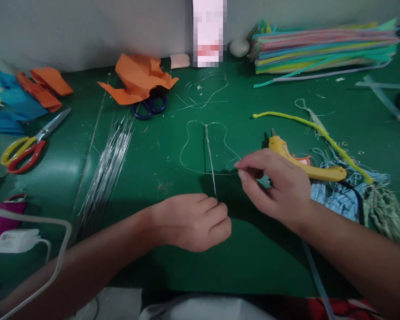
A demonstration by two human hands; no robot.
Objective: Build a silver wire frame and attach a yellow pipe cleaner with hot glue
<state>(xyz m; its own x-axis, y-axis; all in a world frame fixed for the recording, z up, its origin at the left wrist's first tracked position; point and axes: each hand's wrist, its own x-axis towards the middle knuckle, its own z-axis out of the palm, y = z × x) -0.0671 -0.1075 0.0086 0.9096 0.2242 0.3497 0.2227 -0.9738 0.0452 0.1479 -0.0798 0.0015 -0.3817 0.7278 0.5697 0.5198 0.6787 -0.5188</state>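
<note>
A thin wire (pixel 209 149) with a twisted stem and a curved outline loop is held above the green table. My left hand (pixel 200 222) is closed round the lower end of the stem, its fingertips hidden from view. At the right side of the loop, my right hand (pixel 273 186) pinches the thin wire between thumb and forefinger. Just beyond my right hand lies a yellow glue gun (pixel 320 171), its nozzle pointing up and left. A bundle of straight silvery wires (pixel 110 164) rests to the left of my left hand.
Scissors with yellow and red handles (pixel 26 151) lie at left. Orange paper (pixel 140 78) partly covers blue-handled scissors (pixel 149 108). Colourful pipe cleaners (pixel 326 46) are stacked at the back right. A yellow pipe cleaner (pixel 320 129) and tangled threads (pixel 386 213) lie right. A white cable (pixel 62 249) crosses lower left.
</note>
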